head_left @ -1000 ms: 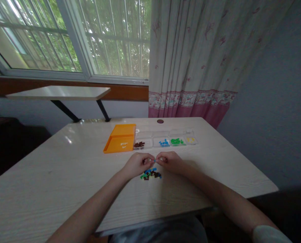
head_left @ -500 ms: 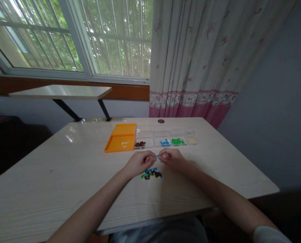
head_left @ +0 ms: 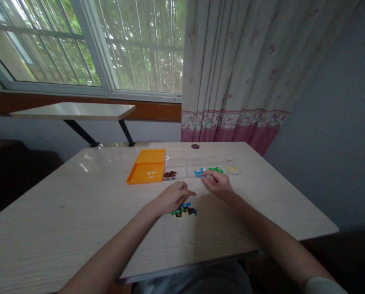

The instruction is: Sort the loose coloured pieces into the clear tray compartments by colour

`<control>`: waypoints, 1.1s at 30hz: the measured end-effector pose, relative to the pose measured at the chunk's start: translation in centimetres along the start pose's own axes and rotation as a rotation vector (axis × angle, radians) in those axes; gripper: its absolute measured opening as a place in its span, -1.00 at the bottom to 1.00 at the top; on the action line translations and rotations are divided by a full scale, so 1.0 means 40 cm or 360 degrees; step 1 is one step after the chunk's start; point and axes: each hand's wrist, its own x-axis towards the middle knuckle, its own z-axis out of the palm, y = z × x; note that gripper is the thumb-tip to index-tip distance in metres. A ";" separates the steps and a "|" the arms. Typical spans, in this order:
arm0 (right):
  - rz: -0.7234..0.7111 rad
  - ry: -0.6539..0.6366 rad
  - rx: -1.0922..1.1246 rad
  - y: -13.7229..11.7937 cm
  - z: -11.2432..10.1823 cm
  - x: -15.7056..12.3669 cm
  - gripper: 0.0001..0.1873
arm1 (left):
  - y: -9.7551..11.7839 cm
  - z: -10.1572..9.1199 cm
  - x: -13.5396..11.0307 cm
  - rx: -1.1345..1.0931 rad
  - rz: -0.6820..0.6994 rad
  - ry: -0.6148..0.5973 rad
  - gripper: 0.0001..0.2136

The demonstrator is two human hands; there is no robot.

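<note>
My left hand (head_left: 172, 197) rests on the table just behind a small pile of blue, green and brown bricks (head_left: 184, 210). Its fingers stretch to the right and hold nothing. My right hand (head_left: 218, 183) reaches forward to a clear compartment tray (head_left: 182, 162). Its fingertips are pinched together at the edge of the compartment with blue bricks (head_left: 197, 172). What the pinch holds is hidden. The neighbouring compartments hold brown bricks (head_left: 169, 175), green bricks (head_left: 215, 169) and yellow bricks (head_left: 232, 168).
An orange lid (head_left: 147, 172) lies open to the left of the tray. A dark round hole (head_left: 195, 146) sits at the table's far edge. Behind are a window, a narrow shelf (head_left: 72, 110) and a curtain (head_left: 231, 81).
The hands were pinched together on a small blue piece above the pile. They have parted: the right hand moved forward to the blue compartment, and the left hand relaxed over the pile.
</note>
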 end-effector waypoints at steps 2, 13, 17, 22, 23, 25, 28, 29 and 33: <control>-0.0035 0.0064 -0.0064 0.002 -0.009 0.002 -0.75 | -0.003 -0.003 -0.007 -0.0016 -0.0011 0.0018 -0.71; -0.0186 0.0264 -0.0212 0.007 -0.034 0.004 -0.70 | -0.025 -0.019 -0.037 -0.0020 -0.0082 0.0053 -0.78; -0.0192 0.0239 -0.0220 0.004 -0.033 0.004 -0.70 | -0.023 -0.018 -0.034 0.0014 -0.0092 0.0057 -0.79; -0.0201 0.0235 -0.0186 0.014 -0.030 0.003 -0.70 | -0.023 -0.021 -0.034 0.0100 -0.0096 0.0028 -0.80; -0.0195 0.0221 -0.0179 0.018 -0.028 0.004 -0.70 | -0.022 -0.022 -0.034 0.0121 -0.0093 0.0026 -0.80; -0.0170 0.0179 -0.0173 0.028 -0.024 0.004 -0.70 | -0.021 -0.025 -0.034 0.0170 -0.0083 0.0027 -0.80; -0.0082 0.0117 -0.0188 0.044 -0.016 0.006 -0.71 | -0.019 -0.029 -0.035 0.0242 -0.0062 0.0026 -0.79; -0.0038 0.0111 -0.0194 0.049 -0.013 0.006 -0.71 | -0.019 -0.031 -0.035 0.0265 -0.0056 0.0018 -0.79; 0.0157 0.0115 -0.0180 0.062 -0.003 0.008 -0.71 | -0.015 -0.036 -0.034 0.0332 -0.0066 -0.0014 -0.80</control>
